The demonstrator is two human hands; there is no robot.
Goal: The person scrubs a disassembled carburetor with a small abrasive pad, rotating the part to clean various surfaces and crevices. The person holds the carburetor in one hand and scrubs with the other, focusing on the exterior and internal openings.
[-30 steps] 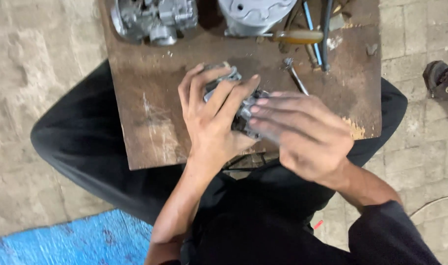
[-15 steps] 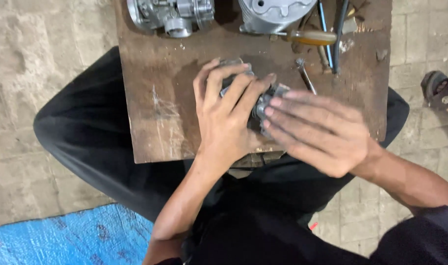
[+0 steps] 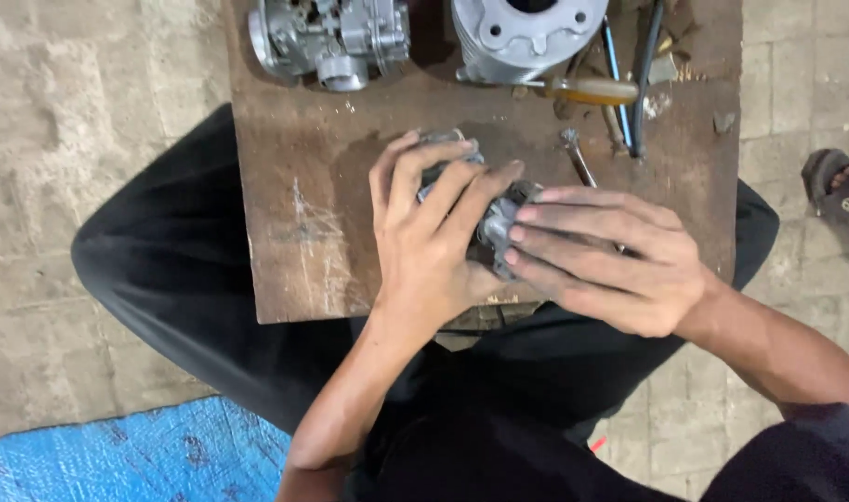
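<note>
On wooden board, left hand, right hand gripping grey metal part

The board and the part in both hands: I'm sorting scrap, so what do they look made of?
The board looks like bare wood: brown, scratched, stained. The part held by the left hand and right hand looks like dull grey cast metal, possibly aluminium.

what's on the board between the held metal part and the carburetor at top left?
Nothing: in the head view only bare, stained wooden board separates the grey metal part, gripped by left hand and right hand, from the carburetor.
</note>
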